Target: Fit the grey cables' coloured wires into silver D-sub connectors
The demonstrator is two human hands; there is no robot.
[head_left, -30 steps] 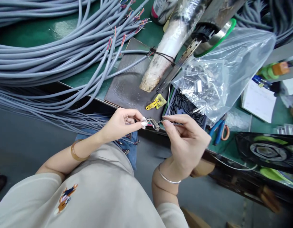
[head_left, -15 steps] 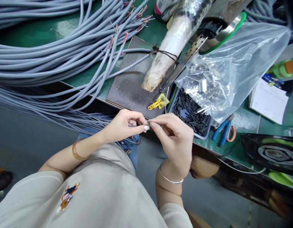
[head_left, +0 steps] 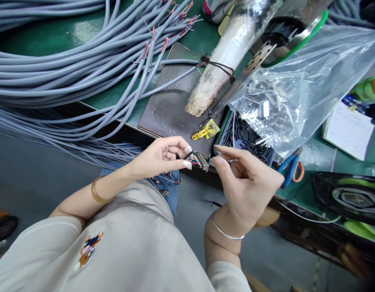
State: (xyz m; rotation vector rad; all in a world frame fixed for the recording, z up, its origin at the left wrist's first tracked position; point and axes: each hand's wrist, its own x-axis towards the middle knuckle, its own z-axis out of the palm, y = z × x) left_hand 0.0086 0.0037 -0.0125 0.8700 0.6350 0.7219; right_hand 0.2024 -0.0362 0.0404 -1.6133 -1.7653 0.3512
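Note:
My left hand (head_left: 166,156) is closed in a pinch on a wired connector (head_left: 202,161). This connector has a metal shell, and its thin coloured wires lead back to the fingertips. A short black piece (head_left: 189,155) lies along the wires by my thumb and index finger. To the right, my right hand (head_left: 245,174) is apart from the connector, its thumb and index tips slightly separated and the other fingers curled in. A thin pale wire (head_left: 234,129) runs down from above to behind its index finger, where its end is hidden.
Grey cables (head_left: 68,77) with stripped ends cover the left of the bench. A dark board (head_left: 166,105) bears a yellow clip (head_left: 202,133) below a wrapped white roll (head_left: 208,77). A bin of black tubes (head_left: 246,136), a bag of metal parts (head_left: 275,97) and pliers (head_left: 289,166) stand right.
My right hand has moved right, away from my left hand, and the thin pale wire has shifted with it. The connector now shows in my left hand, which has barely moved.

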